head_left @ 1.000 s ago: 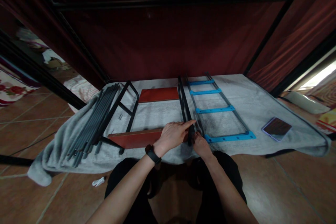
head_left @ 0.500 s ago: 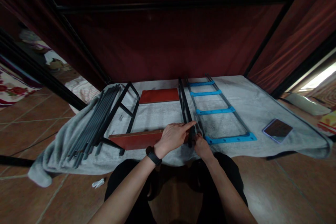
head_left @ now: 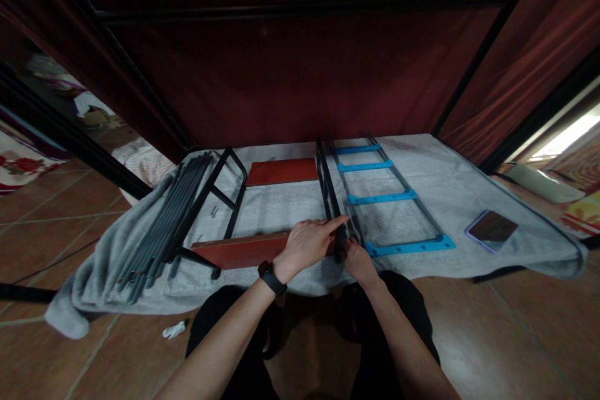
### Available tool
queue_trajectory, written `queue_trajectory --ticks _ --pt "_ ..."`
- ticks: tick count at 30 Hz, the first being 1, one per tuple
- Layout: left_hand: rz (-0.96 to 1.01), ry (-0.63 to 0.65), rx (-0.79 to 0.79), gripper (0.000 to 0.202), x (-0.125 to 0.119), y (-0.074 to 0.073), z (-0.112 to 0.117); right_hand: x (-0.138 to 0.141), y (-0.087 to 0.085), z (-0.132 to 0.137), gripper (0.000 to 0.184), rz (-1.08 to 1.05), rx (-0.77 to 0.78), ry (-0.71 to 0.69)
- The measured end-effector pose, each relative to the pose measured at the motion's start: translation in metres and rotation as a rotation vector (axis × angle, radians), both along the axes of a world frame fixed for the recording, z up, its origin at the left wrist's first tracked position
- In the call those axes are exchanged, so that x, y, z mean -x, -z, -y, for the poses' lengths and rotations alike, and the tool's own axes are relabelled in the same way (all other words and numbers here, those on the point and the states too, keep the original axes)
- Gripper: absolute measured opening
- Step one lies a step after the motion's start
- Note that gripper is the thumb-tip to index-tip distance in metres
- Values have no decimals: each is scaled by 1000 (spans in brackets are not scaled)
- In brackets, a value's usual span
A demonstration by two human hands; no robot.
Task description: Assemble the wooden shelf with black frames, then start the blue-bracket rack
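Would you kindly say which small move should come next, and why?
Perhaps steady the right black frame with the left hand: it covers part of the near red board and reaches across the frame, while the right hand is at the frame's near end.

Black bent-tube metal frames (head_left: 333, 198): smooth, painted look, faint sheen.
Reddish-brown rectangular boards (head_left: 239, 254): wood-like, smooth flat faces, satin.
Slim dark-grey straight tubes (head_left: 165, 225): metal-looking, smooth, low sheen.
Bright-blue perforated crosspieces (head_left: 382, 197): plastic-looking, smooth, matt.
Light-grey draped blanket (head_left: 440, 200): soft cloth, napped, matt.
Purple-edged flat phone (head_left: 491, 229): dark glossy screen.
Dark-red hanging curtain (head_left: 304, 75): cloth-like, slight sheen on folds at right.
Brown square floor tiles (head_left: 529, 337): hard, smooth, semi-gloss where light falls.
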State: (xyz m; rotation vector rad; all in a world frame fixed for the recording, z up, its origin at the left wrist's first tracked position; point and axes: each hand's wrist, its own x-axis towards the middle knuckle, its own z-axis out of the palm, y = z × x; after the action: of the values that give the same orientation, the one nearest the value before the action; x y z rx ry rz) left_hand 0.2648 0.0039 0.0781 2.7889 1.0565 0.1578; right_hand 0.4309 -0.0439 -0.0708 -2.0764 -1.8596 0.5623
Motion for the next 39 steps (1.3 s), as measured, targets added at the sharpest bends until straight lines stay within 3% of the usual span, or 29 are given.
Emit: queue_trajectory --ticks 17,39 --pt "-5 15 3 63 0 -1 0 -1 4 0 24 -43 -13 19" --pt "-17 6 -2 63 0 -3 1 0 -2 1 28 -71 -11 -15"
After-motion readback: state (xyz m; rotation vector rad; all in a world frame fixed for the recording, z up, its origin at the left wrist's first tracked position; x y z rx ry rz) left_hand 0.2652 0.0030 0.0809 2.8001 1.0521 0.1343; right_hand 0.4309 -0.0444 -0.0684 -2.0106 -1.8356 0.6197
